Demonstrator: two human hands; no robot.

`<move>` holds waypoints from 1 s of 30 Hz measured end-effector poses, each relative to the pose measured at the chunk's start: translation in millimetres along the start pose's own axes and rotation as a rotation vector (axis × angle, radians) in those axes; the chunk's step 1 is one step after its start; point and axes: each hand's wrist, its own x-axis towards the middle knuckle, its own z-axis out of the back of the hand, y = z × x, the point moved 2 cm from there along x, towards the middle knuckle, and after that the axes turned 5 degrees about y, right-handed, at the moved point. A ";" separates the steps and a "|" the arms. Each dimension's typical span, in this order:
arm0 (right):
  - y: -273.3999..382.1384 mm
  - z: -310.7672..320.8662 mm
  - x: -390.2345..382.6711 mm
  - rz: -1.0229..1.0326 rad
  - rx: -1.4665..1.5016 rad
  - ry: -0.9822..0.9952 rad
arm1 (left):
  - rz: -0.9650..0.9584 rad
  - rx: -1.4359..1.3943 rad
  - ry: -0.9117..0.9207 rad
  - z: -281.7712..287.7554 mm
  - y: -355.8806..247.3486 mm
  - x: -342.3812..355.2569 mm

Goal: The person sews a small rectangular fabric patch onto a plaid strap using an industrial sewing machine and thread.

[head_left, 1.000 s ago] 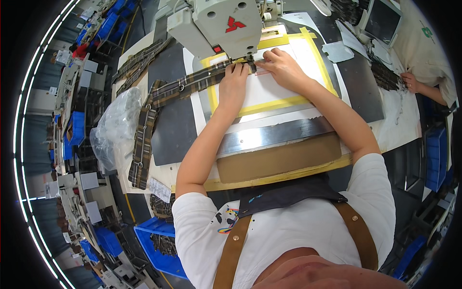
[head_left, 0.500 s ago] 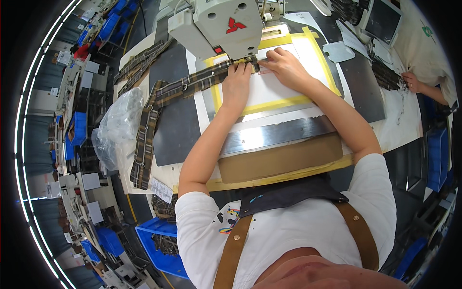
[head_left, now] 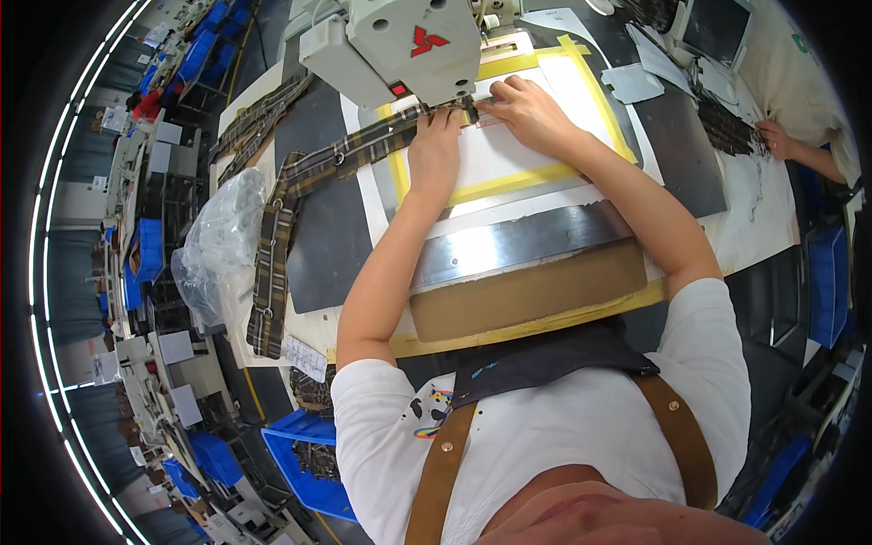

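A long plaid strap with metal rings runs from the left side of the table to the head of a white sewing machine. On the strap, just below the machine head, the bent fingers of my left hand press close together; the thumb is hidden. My right hand is on the other side of the strap's end, its thumb and index finger pinched at that end. The strap's tip between the hands is partly covered by fingers and machine parts. Beneath both hands lies a white sheet edged with yellow tape.
A clear plastic bag lies left of the hanging strap length. More plaid straps lie at the far left. A blue bin stands below the table. At the right, another person's hand touches a dark bundle near a screen.
The table and machine sit slightly further left and higher in the picture, as the view has shifted. Both hands remain at the strap's end, with little visible change in their grip.
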 end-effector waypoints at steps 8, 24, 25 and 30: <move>5.4 0.2 1.1 0.009 -0.004 -0.020 | -0.010 0.016 -0.002 3.1 4.5 -2.0; 0.5 -3.2 -2.2 -0.040 0.069 -0.043 | 0.006 0.029 0.002 3.0 0.2 -0.1; 1.7 -2.2 -1.3 -0.033 0.086 -0.065 | 0.006 0.034 0.000 3.7 1.2 -1.1; 5.1 6.2 -7.6 -0.031 0.104 -0.145 | -0.010 0.008 0.040 9.6 -10.6 -7.2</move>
